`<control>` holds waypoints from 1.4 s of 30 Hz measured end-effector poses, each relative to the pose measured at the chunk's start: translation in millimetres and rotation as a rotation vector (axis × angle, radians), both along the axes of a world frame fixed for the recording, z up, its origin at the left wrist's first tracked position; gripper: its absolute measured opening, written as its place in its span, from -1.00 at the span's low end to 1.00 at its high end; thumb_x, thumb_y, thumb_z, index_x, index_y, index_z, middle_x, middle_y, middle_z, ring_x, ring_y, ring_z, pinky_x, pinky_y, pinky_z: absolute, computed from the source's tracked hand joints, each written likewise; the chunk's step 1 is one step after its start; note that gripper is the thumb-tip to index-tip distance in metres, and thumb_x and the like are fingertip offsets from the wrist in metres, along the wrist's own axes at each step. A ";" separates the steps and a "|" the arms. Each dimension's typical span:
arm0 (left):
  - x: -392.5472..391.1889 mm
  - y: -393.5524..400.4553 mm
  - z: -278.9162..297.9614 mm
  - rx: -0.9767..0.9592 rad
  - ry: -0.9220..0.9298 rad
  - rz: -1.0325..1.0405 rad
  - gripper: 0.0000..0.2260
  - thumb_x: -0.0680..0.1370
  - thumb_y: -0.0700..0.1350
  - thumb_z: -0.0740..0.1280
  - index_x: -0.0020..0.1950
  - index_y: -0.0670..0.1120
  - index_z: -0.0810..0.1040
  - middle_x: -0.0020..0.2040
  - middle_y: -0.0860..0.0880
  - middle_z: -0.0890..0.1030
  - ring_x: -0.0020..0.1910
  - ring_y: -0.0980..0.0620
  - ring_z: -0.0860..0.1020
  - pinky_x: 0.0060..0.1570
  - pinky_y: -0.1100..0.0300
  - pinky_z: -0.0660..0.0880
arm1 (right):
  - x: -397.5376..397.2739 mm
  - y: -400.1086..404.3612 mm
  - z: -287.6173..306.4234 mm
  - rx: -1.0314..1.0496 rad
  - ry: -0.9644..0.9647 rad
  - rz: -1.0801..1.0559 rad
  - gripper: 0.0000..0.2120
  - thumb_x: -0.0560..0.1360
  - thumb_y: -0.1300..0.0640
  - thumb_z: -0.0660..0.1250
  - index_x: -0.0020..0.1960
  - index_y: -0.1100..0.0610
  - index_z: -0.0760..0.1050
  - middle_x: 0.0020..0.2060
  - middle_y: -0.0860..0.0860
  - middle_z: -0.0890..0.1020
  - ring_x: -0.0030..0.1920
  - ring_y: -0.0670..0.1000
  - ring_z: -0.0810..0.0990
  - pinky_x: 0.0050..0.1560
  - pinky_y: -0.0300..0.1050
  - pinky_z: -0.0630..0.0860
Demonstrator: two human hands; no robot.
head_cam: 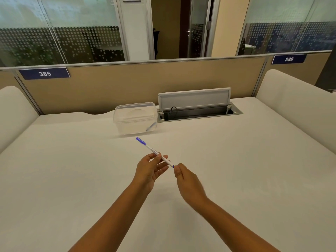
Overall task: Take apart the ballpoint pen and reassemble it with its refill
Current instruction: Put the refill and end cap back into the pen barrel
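A white ballpoint pen (151, 150) with a blue cap at its far end is held in the air above the white table (72, 170). My left hand (150, 170) pinches the white barrel near its middle between thumb and fingers. My right hand (183, 176) pinches the pen's near end, where a small blue piece shows at the fingertips. The pen slants from upper left to lower right. The refill is hidden inside the barrel.
A clear plastic box (135, 118) with another pen inside stands behind the hands. To its right, an open cable hatch (196, 108) is set into the table. A beige partition (127, 82) closes the far edge, and white padded dividers flank both sides.
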State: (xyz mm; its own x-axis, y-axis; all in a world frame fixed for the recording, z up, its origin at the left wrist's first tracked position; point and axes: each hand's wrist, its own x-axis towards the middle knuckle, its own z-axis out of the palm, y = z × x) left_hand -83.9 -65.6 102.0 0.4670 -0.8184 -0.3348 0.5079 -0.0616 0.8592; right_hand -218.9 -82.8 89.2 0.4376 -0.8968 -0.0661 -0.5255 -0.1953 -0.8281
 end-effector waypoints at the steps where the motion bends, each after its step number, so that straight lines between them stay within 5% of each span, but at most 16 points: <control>1: 0.4 -0.1 0.5 0.000 -0.016 -0.002 -0.87 0.55 -0.19 0.25 0.06 -0.19 0.48 -0.10 -0.14 0.65 -0.14 -0.09 0.64 -0.23 0.16 0.63 | 0.7 -1.4 5.6 0.354 -0.224 -0.018 -0.66 0.60 -0.08 -0.02 -0.21 0.08 0.34 -0.49 -0.07 0.32 -0.52 -0.09 0.19 -0.51 -0.24 0.13; 3: 0.4 0.3 0.2 0.011 -0.036 0.001 -0.89 0.55 -0.19 0.24 0.04 -0.16 0.48 -0.10 -0.12 0.65 -0.14 -0.08 0.64 -0.21 0.13 0.61 | 1.8 -4.4 13.0 0.779 -0.439 -0.069 -0.62 0.59 -0.09 0.01 -0.28 0.08 0.35 -0.51 -0.04 0.29 -0.52 -0.09 0.14 -0.52 -0.25 0.07; 4: 0.2 0.3 -0.5 0.014 -0.036 0.004 -0.90 0.55 -0.19 0.24 0.03 -0.16 0.49 -0.10 -0.12 0.65 -0.14 -0.08 0.64 -0.20 0.13 0.60 | 2.7 -5.4 12.7 0.727 -0.387 -0.049 -0.63 0.60 -0.09 0.00 -0.27 0.07 0.35 -0.51 -0.04 0.31 -0.52 -0.09 0.15 -0.52 -0.25 0.09; 7: 0.6 -0.3 -1.4 0.033 -0.048 0.012 -0.92 0.55 -0.19 0.23 -0.02 -0.16 0.50 -0.12 -0.13 0.64 -0.15 -0.08 0.62 -0.18 0.11 0.57 | 2.4 -2.8 4.0 0.066 0.004 0.034 -0.76 0.59 -0.08 0.01 -0.12 0.01 0.35 -0.44 -0.09 0.39 -0.47 -0.12 0.29 -0.45 -0.27 0.22; 9: 1.0 -1.4 -2.3 0.061 -0.083 0.000 -0.90 0.54 -0.20 0.25 0.03 -0.17 0.50 -0.11 -0.13 0.63 -0.14 -0.09 0.62 -0.13 0.08 0.56 | -0.5 -0.8 -3.3 -0.199 0.148 0.101 -0.80 0.56 -0.13 0.07 0.01 -0.03 0.35 -0.39 -0.13 0.45 -0.45 -0.11 0.36 -0.42 -0.31 0.29; 14: -2.0 -3.6 -5.5 0.112 -0.090 0.055 -0.87 0.52 -0.21 0.28 0.06 -0.17 0.51 -0.09 -0.14 0.60 -0.14 -0.09 0.61 -0.08 0.03 0.53 | 1.8 0.8 -11.8 -0.343 0.324 0.067 -0.68 0.49 -0.20 0.17 0.13 -0.03 0.40 -0.08 -0.07 0.61 -0.32 -0.10 0.44 -0.28 -0.36 0.34; 21: -8.5 -3.0 -6.3 0.077 -0.050 0.094 -0.95 0.52 -0.19 0.29 -0.04 -0.15 0.50 -0.15 -0.13 0.61 -0.20 -0.06 0.64 -0.28 0.14 0.60 | -2.9 0.5 -17.3 -0.510 0.321 0.058 -0.72 0.59 -0.07 0.01 0.01 0.07 0.41 -0.26 -0.04 0.53 -0.40 -0.07 0.36 -0.40 -0.29 0.24; 24: -11.4 -1.6 -3.9 0.026 -0.042 0.059 -0.96 0.53 -0.20 0.27 -0.07 -0.14 0.50 -0.13 -0.13 0.61 -0.19 -0.04 0.65 -0.28 0.16 0.63 | 1.9 2.4 -16.0 -0.221 0.133 0.012 -0.76 0.61 0.00 0.01 -0.16 0.06 0.32 -0.38 -0.08 0.38 -0.44 -0.09 0.27 -0.41 -0.27 0.21; 28: -15.1 3.9 -6.6 -0.022 -0.033 0.015 -0.95 0.54 -0.22 0.25 -0.06 -0.17 0.49 -0.12 -0.16 0.62 -0.14 -0.04 0.66 -0.29 0.19 0.63 | -2.0 -8.1 0.8 0.634 -0.435 -0.063 -0.72 0.59 0.02 0.03 -0.25 0.08 0.33 -0.46 -0.06 0.33 -0.49 -0.11 0.19 -0.49 -0.26 0.15; 34: -10.2 5.8 -11.0 -0.004 -0.111 -0.087 -0.94 0.53 -0.19 0.27 -0.06 -0.17 0.50 -0.11 -0.18 0.64 -0.13 -0.07 0.67 -0.13 0.16 0.63 | -18.6 -15.7 -1.9 1.130 -0.614 0.035 -0.63 0.58 -0.03 0.12 -0.36 0.08 0.39 -0.50 -0.05 0.29 -0.52 -0.10 0.14 -0.56 -0.29 0.08; 36: -7.5 4.6 -9.0 0.024 -0.184 -0.116 -0.95 0.53 -0.19 0.28 -0.07 -0.15 0.52 -0.14 -0.16 0.64 -0.16 -0.05 0.67 -0.13 0.16 0.61 | -16.7 -15.7 -1.8 1.044 -0.474 0.048 -0.63 0.58 -0.05 0.10 -0.34 0.07 0.41 -0.50 -0.05 0.34 -0.51 -0.09 0.17 -0.56 -0.29 0.13; 39: -6.6 4.2 -9.5 0.080 -0.294 -0.121 -0.94 0.52 -0.17 0.30 -0.05 -0.14 0.53 -0.15 -0.14 0.65 -0.16 -0.03 0.66 -0.13 0.18 0.59 | -9.0 -11.9 -5.4 0.498 -0.128 0.011 -0.74 0.58 -0.01 0.12 -0.17 0.06 0.49 -0.38 -0.04 0.49 -0.43 -0.09 0.37 -0.48 -0.29 0.34; 42: -9.7 2.7 -13.0 0.139 -0.353 -0.110 -0.93 0.50 -0.17 0.33 -0.06 -0.14 0.55 -0.18 -0.13 0.65 -0.17 -0.04 0.64 -0.13 0.19 0.58 | -5.9 -9.6 -13.1 0.139 -0.221 -0.039 -0.94 0.50 0.06 0.30 -0.04 0.01 0.50 -0.23 -0.07 0.58 -0.24 -0.08 0.55 -0.30 -0.32 0.55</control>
